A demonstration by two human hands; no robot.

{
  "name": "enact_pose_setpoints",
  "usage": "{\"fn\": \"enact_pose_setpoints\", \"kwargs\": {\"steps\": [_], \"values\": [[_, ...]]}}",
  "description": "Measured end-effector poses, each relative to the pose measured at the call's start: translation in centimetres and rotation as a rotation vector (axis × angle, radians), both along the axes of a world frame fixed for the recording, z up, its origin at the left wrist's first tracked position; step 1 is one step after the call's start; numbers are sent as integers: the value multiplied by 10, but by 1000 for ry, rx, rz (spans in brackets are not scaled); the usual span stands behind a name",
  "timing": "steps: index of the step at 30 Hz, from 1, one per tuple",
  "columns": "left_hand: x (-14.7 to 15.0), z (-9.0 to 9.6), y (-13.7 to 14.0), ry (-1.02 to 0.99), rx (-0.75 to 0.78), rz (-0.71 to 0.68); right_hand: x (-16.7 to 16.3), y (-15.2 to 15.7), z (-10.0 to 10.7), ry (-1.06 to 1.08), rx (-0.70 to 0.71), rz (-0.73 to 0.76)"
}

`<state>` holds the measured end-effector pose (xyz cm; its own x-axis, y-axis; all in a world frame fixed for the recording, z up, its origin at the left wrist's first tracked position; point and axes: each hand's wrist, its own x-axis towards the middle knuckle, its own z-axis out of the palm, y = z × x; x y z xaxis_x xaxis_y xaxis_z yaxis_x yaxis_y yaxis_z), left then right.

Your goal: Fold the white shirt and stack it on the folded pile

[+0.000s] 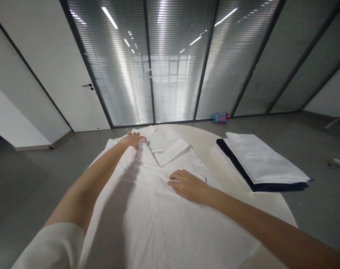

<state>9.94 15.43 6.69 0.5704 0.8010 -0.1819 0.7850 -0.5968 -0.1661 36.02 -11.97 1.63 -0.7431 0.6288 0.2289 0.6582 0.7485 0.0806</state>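
Observation:
A white button-up shirt point(158, 205) lies spread over a round table, its collar point(170, 151) toward the far side and its button placket running down toward me. At the left of the collar, my left hand point(134, 140) has its fingers curled over the fabric near the shoulder, the thumb pointing right; the fingertips are partly hidden. My right hand point(190, 185) rests on the chest of the shirt below the collar, fingers slightly bent and apart, pressing on the cloth without gripping it.
On the right of the white table point(207, 136) sits a stack of folded white and dark navy clothes point(266, 160), overhanging the edge. A blue and red container point(221, 117) lies on the floor by the glass partition. A door point(60, 67) stands at the left.

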Motion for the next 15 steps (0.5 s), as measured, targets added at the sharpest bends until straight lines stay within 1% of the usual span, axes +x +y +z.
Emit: {"fn": "enact_pose_setpoints", "kwargs": {"steps": [4, 6, 8, 10, 12, 14, 15], "values": [[-25, 26, -15, 40, 15, -13, 2, 1, -5, 69, -25, -10], [-41, 37, -27, 38, 50, -39, 3, 1, -6, 100, -37, -11], [-54, 48, -42, 10, 117, -25, 1, 0, -6, 139, -52, -7], [-60, 62, -61, -84, 236, 57, -5, 3, -5, 198, -91, 23], [-60, 80, -83, -254, 400, 151, -17, 14, -5, 250, -157, 81], [-56, 101, -107, -461, 576, 182, -31, 35, -6, 272, -226, 135], [-55, 112, -119, -567, 667, 166, -38, 50, -6, 275, -249, 143]]}}
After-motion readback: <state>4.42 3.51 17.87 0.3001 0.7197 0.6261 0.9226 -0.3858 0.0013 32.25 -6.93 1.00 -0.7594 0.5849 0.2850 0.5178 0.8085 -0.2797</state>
